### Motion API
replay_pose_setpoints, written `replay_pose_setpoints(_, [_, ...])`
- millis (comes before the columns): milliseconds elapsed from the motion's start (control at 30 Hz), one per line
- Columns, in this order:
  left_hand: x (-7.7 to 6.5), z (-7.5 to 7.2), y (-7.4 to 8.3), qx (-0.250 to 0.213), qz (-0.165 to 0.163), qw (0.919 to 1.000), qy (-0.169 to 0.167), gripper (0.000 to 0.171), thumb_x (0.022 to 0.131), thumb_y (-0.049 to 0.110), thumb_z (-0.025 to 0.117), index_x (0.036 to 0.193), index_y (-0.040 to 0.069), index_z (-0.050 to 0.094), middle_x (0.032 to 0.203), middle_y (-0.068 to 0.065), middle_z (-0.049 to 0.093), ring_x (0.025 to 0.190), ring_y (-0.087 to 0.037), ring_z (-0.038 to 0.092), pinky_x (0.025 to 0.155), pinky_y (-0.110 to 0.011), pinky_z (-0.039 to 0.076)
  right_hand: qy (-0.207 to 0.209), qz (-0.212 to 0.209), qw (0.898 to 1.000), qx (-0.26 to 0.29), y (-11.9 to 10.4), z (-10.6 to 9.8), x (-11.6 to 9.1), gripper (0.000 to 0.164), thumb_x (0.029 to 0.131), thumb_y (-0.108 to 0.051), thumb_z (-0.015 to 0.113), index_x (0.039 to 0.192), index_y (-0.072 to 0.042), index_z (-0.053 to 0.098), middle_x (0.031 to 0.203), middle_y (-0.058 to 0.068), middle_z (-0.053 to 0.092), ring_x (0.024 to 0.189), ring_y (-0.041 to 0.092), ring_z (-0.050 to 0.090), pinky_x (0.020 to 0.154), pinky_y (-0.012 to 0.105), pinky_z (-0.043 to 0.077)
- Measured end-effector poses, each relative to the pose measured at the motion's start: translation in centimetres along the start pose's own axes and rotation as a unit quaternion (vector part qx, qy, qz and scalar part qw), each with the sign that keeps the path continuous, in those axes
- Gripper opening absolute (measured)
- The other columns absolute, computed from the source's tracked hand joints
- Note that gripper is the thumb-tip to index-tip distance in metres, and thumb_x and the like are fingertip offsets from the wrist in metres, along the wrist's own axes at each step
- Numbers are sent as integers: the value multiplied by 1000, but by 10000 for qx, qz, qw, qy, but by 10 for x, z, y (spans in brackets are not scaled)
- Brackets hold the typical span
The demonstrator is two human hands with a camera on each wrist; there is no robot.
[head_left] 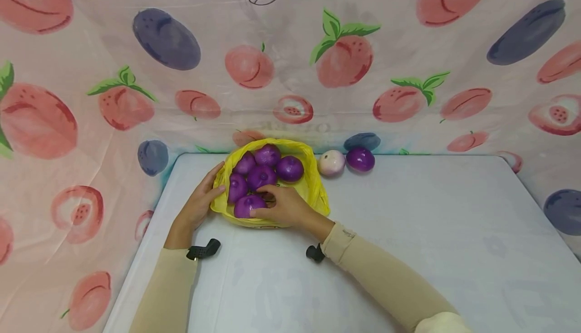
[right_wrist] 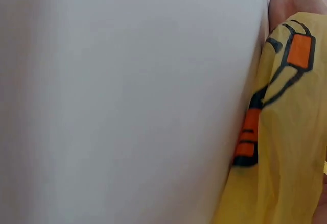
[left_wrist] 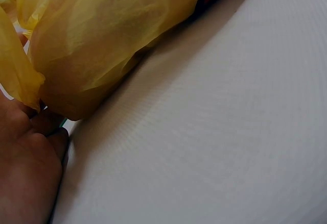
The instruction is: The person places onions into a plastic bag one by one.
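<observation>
A yellow plastic bag (head_left: 320, 191) stands with its mouth spread wide, holding several glossy purple onions (head_left: 268, 155). My left hand (head_left: 199, 201) grips the bag's left rim, thumb on the near side and fingers along the outer wall. In the left wrist view, part of that hand (left_wrist: 28, 157) shows beside the yellow film. My right hand (head_left: 288, 206) reaches in over the front right rim. Its thumb and fingers pinch a purple onion (head_left: 248, 205) at the front of the bag. The right wrist view mostly shows the bag's printed outer side (right_wrist: 291, 122).
Right of the bag, a pale onion (head_left: 332, 163) and another purple onion (head_left: 360, 160) lie side by side near the back edge of the white table (head_left: 431, 222). A fruit-patterned cloth (head_left: 290, 35) hangs behind and around the table.
</observation>
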State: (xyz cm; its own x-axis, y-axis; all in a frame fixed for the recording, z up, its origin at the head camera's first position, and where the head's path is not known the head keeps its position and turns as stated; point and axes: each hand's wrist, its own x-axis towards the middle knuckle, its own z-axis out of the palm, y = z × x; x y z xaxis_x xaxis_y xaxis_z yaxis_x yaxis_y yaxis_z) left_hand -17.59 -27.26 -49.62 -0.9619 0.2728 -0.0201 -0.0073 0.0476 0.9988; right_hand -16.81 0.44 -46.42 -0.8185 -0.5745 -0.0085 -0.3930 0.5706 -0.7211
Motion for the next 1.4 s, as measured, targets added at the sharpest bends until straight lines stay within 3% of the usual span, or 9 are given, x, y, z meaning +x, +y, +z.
replay_pose_setpoints(167, [0,0,0,-52,21,10000,-22,67,106,19,53,164,26,22,172,-4,14,157,-27,17,107,-9,38,95,60,9997,205,6,-10,-3,67,87,-53,77,138,-13,62,121,7,72,102,17,68,89,28,57])
replay_pose_setpoints(333, [0,0,-1,-10,-12,10000,10,67,105,19,54,164,27,23,172,-3,15,157,-27,17,106,-9,39,72,393,9980,492,7,-27,-8,69,87,-55,76,143,-18,58,125,11,69,94,18,70,86,31,59])
replay_pose_setpoints(700, [0,0,1,81,-69,9999,39,67,105,20,54,164,27,23,172,-3,15,157,-28,17,106,-8,39,508,503,9959,550,9,-61,-19,68,88,-52,76,142,-14,59,128,13,70,105,23,71,93,38,58])
replay_pose_setpoints(1100, [2,0,0,88,-101,9999,47,67,105,22,55,164,29,24,172,-1,16,157,-28,18,105,-9,40,808,790,9919,577,18,-93,-31,72,86,-60,73,143,-18,59,127,9,70,107,27,69,90,41,60])
replay_pose_setpoints(1400, [1,-1,0,155,-131,9998,76,67,105,23,55,164,29,24,172,-1,15,158,-27,16,106,-7,38,1294,800,9878,319,31,-111,-41,67,86,-60,74,137,-18,63,125,11,72,107,26,70,89,45,60])
